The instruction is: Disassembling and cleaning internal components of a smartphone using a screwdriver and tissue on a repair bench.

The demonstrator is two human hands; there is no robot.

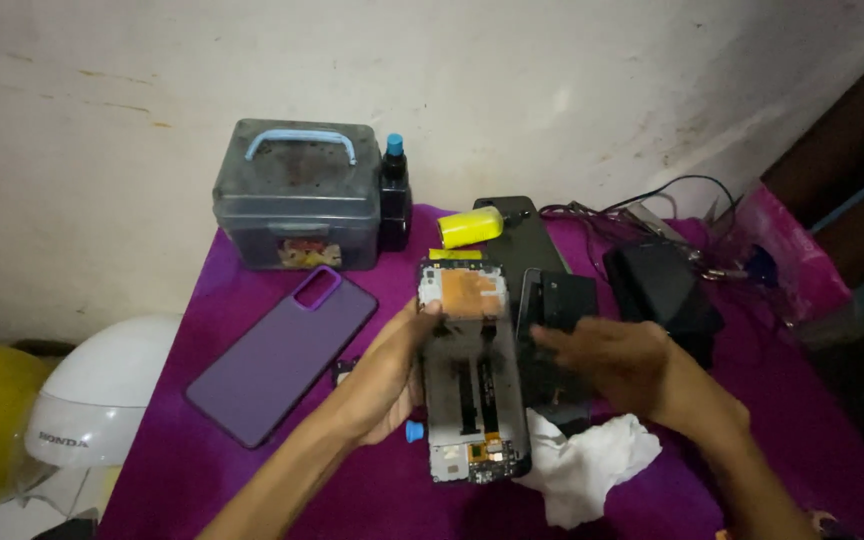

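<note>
Left hand [387, 375]: fingers closed on the left edge of an opened phone frame [472, 370], thumb on its upper left corner; the frame lies at the centre of the purple-covered desk [252, 470], inner side up, with an orange-brown patch near its top and a small circuit board at its bottom end. Right hand [617, 365]: fingers curled over a dark flat part [552, 300] just beside the frame's right edge; whether they grip it or merely rest on it cannot be told. A small blue cap [414, 432] sits at 7 o'clock from the frame, touching the left palm. White crumpled cloth [587, 465] lies at 5 o'clock. Purple phone cover [282, 355] lies at 9 o'clock, well apart. At 12 o'clock, a yellow cylinder [470, 227]; at 11 o'clock, a grey lidded box [297, 195] with a black bottle [394, 205] beside it. Black block and cables [657, 280] at 2 o'clock. White helmet [102, 390] off the desk at 9 o'clock.
</note>
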